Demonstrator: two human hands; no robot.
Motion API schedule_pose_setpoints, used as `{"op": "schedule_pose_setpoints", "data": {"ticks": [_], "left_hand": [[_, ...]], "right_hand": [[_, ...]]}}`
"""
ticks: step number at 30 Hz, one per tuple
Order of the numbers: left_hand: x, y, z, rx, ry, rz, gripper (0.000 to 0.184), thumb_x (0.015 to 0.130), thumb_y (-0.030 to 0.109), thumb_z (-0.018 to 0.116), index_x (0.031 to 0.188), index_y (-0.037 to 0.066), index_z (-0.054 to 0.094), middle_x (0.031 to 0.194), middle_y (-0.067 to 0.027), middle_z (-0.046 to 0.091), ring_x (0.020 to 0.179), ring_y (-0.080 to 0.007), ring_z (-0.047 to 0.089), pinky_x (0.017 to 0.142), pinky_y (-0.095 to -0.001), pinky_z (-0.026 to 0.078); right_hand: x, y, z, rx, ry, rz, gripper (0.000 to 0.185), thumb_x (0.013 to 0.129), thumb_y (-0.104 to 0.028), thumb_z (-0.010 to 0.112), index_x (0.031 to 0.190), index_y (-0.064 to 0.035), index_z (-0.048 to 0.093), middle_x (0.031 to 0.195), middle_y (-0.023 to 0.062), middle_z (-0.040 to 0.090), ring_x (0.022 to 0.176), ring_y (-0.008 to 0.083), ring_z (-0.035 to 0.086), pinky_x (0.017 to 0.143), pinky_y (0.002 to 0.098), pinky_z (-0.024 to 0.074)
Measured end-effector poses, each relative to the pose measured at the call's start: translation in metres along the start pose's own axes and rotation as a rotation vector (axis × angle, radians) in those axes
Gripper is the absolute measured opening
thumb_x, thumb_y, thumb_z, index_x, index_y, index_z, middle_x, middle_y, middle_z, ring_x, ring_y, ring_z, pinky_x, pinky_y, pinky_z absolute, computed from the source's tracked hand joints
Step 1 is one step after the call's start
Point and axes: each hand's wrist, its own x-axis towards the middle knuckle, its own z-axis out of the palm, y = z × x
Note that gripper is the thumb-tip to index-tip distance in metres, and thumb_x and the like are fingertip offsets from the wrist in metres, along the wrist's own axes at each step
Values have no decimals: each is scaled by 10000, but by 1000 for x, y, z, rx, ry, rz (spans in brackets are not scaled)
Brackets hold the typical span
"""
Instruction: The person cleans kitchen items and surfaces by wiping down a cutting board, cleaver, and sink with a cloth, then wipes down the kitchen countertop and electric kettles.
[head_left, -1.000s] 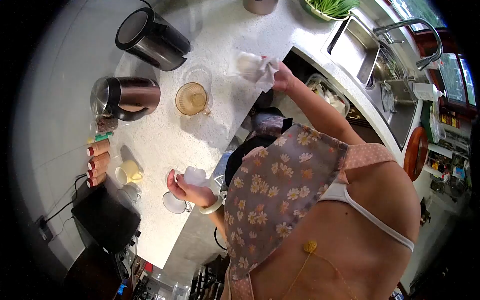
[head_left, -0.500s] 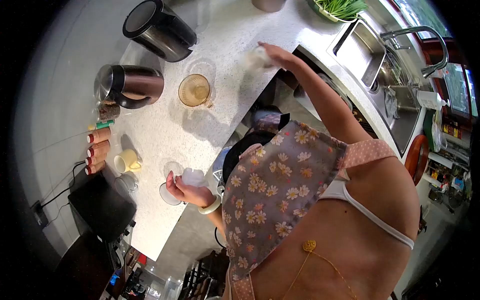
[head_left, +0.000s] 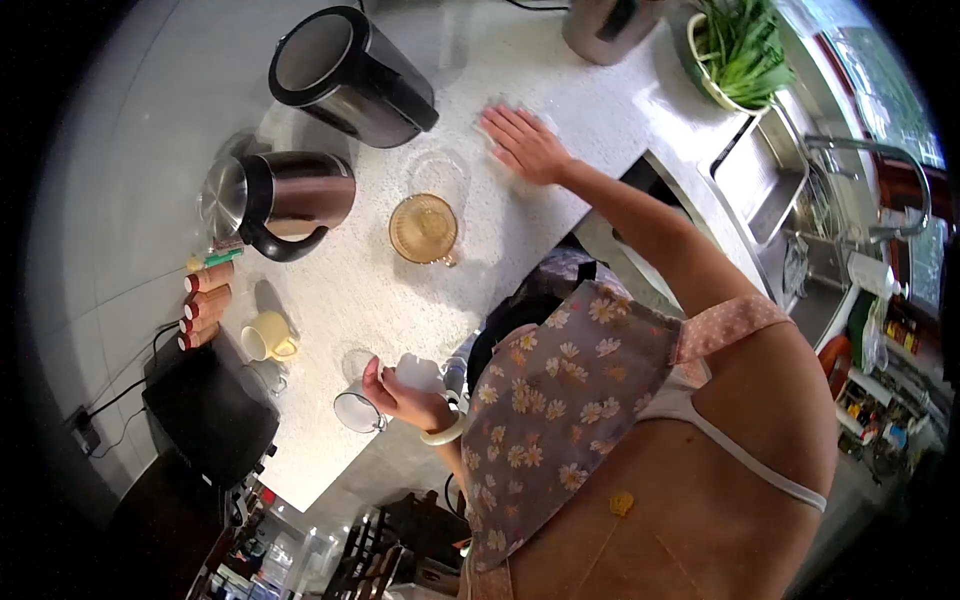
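My right hand (head_left: 527, 145) lies flat on the pale speckled counter (head_left: 340, 300), fingers stretched out. A thin whitish, crumpled piece (head_left: 512, 108), perhaps a tissue, shows at its fingertips; most of it is hidden under the hand. Low in the view, my left hand (head_left: 405, 397) has its fingers curled, with a crumpled white tissue (head_left: 422, 372) in it. Just beside those fingers stands a clear glass mug (head_left: 358, 412). Between the two hands, an amber ribbed glass cup (head_left: 423, 228) sits upright on the counter.
A black jug (head_left: 350, 75) and a brown metal kettle (head_left: 300, 195) stand along the wall. Near them are several red-capped bottles (head_left: 208, 305), a yellow mug (head_left: 268, 336) and a black appliance (head_left: 210, 415). Leafy greens fill a bowl (head_left: 708, 85) beside the sink (head_left: 760, 175).
My right hand has gone from gripping a blurred white piece to lying flat on the counter. My left hand keeps its tissue beside the glass mug. The whole view has shifted slightly.
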Motion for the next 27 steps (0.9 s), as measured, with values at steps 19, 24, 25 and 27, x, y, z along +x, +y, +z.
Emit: {"op": "schedule_pose_setpoints", "data": {"ticks": [19,24,25,27], "left_hand": [[-15,42,65,288,13,18,206,901,105,435,1073,10,496,1022,-53,511,796,-115,420,736,-266,368],[27,45,112,174,-346,151,297,869,-28,441,1162,8,466,1077,-79,540,695,-68,412,632,-206,367],[34,52,127,182,-459,167,328,871,-21,452,1198,2,450,1105,-82,525,699,-70,412,635,-208,370],[47,65,163,134,-627,220,397,871,16,510,1257,-7,420,1141,-86,495,696,-77,416,636,-213,378]], "right_hand": [[249,59,43,-112,144,70,500,869,-231,509,1361,-251,419,1396,27,381,1288,274,327,1064,417,271],[119,50,8,173,52,-60,448,824,-21,547,1247,-168,559,1223,39,556,1181,202,463,979,349,396],[113,62,7,478,56,51,399,847,-25,531,1226,-145,570,1189,45,579,1132,190,497,948,335,418],[107,74,9,1089,46,273,312,893,-31,499,1183,-97,593,1120,57,626,1033,165,566,886,307,462]]}}
